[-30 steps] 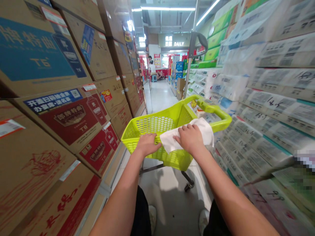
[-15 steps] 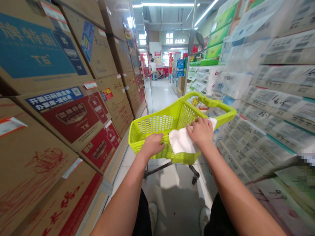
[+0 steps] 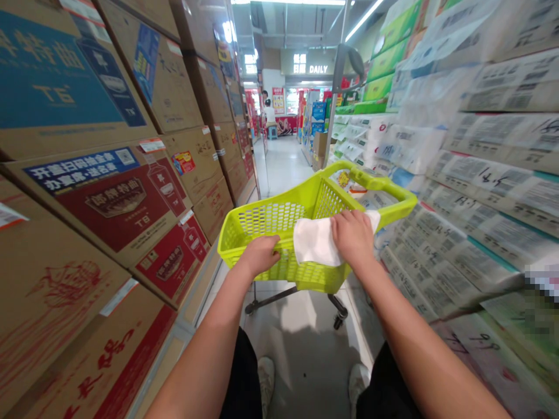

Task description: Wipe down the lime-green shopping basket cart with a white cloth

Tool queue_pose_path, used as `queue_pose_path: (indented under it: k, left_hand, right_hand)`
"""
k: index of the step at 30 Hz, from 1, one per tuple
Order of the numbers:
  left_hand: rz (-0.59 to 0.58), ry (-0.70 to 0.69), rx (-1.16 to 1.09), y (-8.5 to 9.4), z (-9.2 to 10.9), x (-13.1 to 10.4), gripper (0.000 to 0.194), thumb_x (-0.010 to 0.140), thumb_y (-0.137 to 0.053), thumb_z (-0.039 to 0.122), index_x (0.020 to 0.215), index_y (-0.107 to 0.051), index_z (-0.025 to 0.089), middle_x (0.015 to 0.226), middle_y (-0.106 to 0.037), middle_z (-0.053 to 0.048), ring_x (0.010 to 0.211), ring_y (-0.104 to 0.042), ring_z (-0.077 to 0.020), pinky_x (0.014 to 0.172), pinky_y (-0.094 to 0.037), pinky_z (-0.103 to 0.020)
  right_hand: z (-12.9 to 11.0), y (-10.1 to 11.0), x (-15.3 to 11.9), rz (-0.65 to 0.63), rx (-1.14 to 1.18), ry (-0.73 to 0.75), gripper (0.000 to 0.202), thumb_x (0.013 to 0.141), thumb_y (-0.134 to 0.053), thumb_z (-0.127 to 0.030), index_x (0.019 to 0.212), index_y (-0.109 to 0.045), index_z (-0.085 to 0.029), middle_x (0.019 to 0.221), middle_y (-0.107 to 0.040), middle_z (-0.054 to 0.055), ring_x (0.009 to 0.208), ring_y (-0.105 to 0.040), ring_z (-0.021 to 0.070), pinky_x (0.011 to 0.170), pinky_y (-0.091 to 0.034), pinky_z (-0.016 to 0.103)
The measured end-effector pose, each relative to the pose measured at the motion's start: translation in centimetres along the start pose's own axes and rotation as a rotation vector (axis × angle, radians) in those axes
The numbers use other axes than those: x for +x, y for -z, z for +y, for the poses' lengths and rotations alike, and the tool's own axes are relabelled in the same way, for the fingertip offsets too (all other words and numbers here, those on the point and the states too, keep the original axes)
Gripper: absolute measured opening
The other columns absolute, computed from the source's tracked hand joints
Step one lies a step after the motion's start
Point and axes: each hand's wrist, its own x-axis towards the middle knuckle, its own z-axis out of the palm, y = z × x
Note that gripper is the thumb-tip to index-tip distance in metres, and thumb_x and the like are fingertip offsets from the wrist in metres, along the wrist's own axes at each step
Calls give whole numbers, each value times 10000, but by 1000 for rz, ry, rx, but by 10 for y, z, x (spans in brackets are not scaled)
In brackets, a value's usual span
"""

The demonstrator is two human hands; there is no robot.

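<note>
A lime-green shopping cart [image 3: 279, 218] stands crosswise in front of me, its handle toward the right. My left hand [image 3: 261, 255] is closed around the near top rim of its basket. A white cloth [image 3: 317, 241] drapes over the same rim, further right. On top of the cloth lies my right hand [image 3: 353, 234], its fingers bent over the rim and pressing the cloth against it. The basket's perforated walls show, and nothing is visible inside the part I can see.
Stacked cardboard cartons [image 3: 117, 198] line the left side. Wrapped paper packs [image 3: 471, 203] are piled on the right. A metal pole with a grey round fitting [image 3: 348, 68] rises behind the cart. Far down the aisle, a person [image 3: 269, 112] is near a blue stool [image 3: 272, 132].
The cart, both hands and the cloth have shifted slightly left in view. The cloth now lies flatter along the rim, left of my right hand.
</note>
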Motion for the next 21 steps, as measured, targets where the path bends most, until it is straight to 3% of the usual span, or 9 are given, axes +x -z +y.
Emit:
queue_pose_path:
  k: [3, 9, 11, 15, 18, 21]
  left_hand:
    - [-7, -12, 8, 1, 3, -1, 300, 910, -583, 236, 1191, -673, 180, 1220, -760, -121, 1152, -703, -278, 983, -525, -355]
    - [18, -71, -72, -1, 3, 0, 276, 909, -574, 194, 1156, -697, 191, 1210, -768, -116, 1141, -714, -274, 974, -534, -354]
    - [12, -78, -100, -1, 0, 1, 278, 908, -582, 192, 1157, -703, 204, 1219, -770, -105, 1134, -719, -270, 963, -537, -350]
    - [-15, 16, -35, 1, -2, -3, 327, 916, -610, 254, 1230, -678, 192, 1241, -761, -133, 1150, -718, -315, 934, -551, -394]
    - [-18, 112, 43, 4, -2, -7, 454, 931, -619, 328, 1354, -596, 167, 1277, -742, -165, 1166, -713, -345, 936, -552, -431]
    - [-36, 110, 76, 5, -3, -10, 470, 931, -631, 360, 1356, -582, 166, 1307, -728, -167, 1183, -707, -342, 954, -545, -428]
  right_hand:
    - [10, 5, 1, 28, -28, -78, 435, 1073, -335, -297, 1007, -741, -156, 1054, -713, 162, 1061, -500, 327, 987, -314, 446]
    - [-43, -7, -21, -72, 100, 247, 469, 1098, -319, -376, 1232, -698, -134, 1166, -698, 154, 1113, -509, 307, 1073, -293, 426]
    - [-51, -8, -23, -79, 136, 273, 488, 1102, -311, -415, 1247, -690, -144, 1161, -699, 142, 1105, -519, 299, 1082, -293, 417]
    - [-32, -3, -14, -40, 106, 101, 514, 1103, -246, -335, 1113, -730, -162, 1048, -715, 134, 1056, -539, 303, 1060, -309, 423]
    - [-15, 1, -8, 85, 130, -16, 466, 1082, -297, -310, 1266, -691, -142, 1222, -703, 154, 1166, -534, 311, 1128, -270, 447]
    - [-16, -1, -8, 125, 165, 17, 450, 1070, -348, -331, 1354, -650, -157, 1345, -666, 142, 1270, -503, 300, 1208, -188, 468]
